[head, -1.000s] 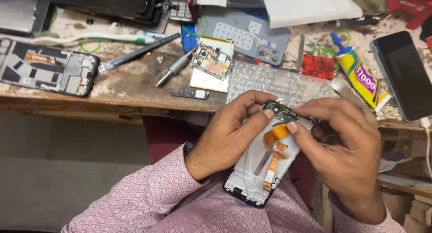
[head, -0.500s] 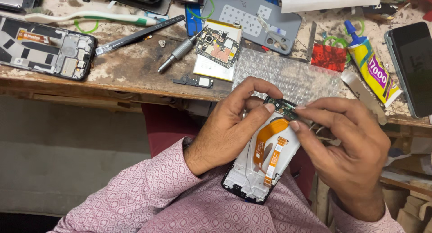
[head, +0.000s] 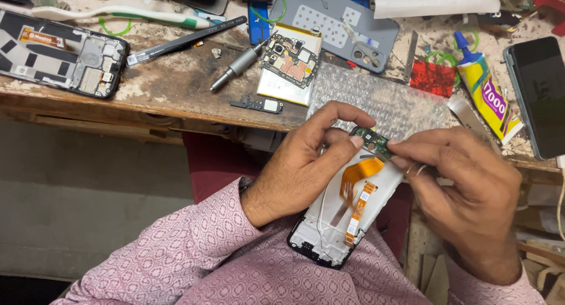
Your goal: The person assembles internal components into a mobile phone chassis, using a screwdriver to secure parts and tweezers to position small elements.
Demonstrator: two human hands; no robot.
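Note:
A dismantled phone frame (head: 329, 228) with a white inner side and orange flex cables (head: 357, 174) rests tilted in my lap below the bench edge. My left hand (head: 306, 163) grips its upper end, thumb pressed against a small green circuit board (head: 372, 142) at the top of the frame. From the right, my right hand (head: 465, 187) pinches the same little board between thumb and forefinger. Both sleeves are pink patterned fabric.
The worn wooden bench (head: 176, 93) carries another opened phone frame (head: 59, 52), a toothbrush (head: 118, 13), black tweezers (head: 182, 41), a screwdriver (head: 238, 63), a motherboard on a white battery (head: 289, 60), a grey back cover (head: 335, 22), bubble wrap (head: 376, 102), a glue tube (head: 485, 90) and a dark phone (head: 538, 93).
The view has shifted slightly up the bench. My hands keep hold of the small board, and the orange flex cable has bent and shifted a little on the frame.

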